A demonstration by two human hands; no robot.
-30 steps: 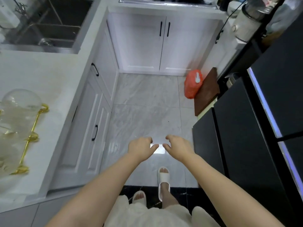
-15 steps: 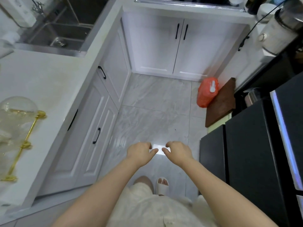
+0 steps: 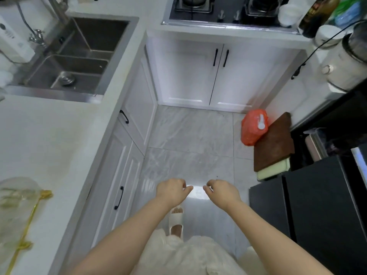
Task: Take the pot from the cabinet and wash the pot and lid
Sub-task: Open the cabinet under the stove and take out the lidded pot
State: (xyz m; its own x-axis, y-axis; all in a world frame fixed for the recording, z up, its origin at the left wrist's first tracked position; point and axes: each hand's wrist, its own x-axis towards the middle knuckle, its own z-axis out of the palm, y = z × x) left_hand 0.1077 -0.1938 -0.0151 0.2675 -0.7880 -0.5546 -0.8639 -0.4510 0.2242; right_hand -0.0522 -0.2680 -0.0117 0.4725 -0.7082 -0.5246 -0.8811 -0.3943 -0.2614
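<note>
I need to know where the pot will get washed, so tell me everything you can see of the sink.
The sink is a rectangular basin of brushed steel, set into the white countertop at upper left. It is stepped, with a shallower shelf behind and a deeper part in front holding a round drain strainer. A tap stands at its left edge. Nothing lies in it, and no hand touches it.

hands: two, left [image 3: 172,189] and right [image 3: 222,190]
cabinet doors under the stove: two [image 3: 186,70] [image 3: 248,76]
black door handles: five in view
stove burners: two
sink basins: two
orange bags: one [image 3: 252,127]
slippers: one [image 3: 175,219]
</note>
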